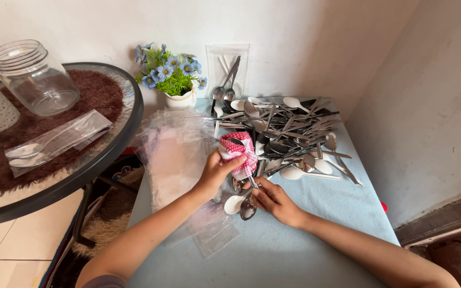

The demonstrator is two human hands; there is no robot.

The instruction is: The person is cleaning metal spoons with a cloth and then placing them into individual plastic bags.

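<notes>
While you look down at a table covered in pale blue cloth (316,224), your left hand (217,170) grips a bunched red-and-white checked cloth (239,152), fingers curled tight around it. Your right hand (273,200) sits just below that cloth, its fingers pinched together on the handle of a metal spoon (248,205) whose bowl lies on the blue cloth. Beside the spoon's bowl rests a white plastic spoon (235,204). Just beyond the checked cloth spreads a heap of metal and white spoons (289,133). Left of the checked cloth lie clear plastic sleeves (174,154). Past the heap, against the wall, stands a small white pot of blue flowers (172,74). Further left, a round glass table (113,144) carries an empty glass jar (33,77).
</notes>
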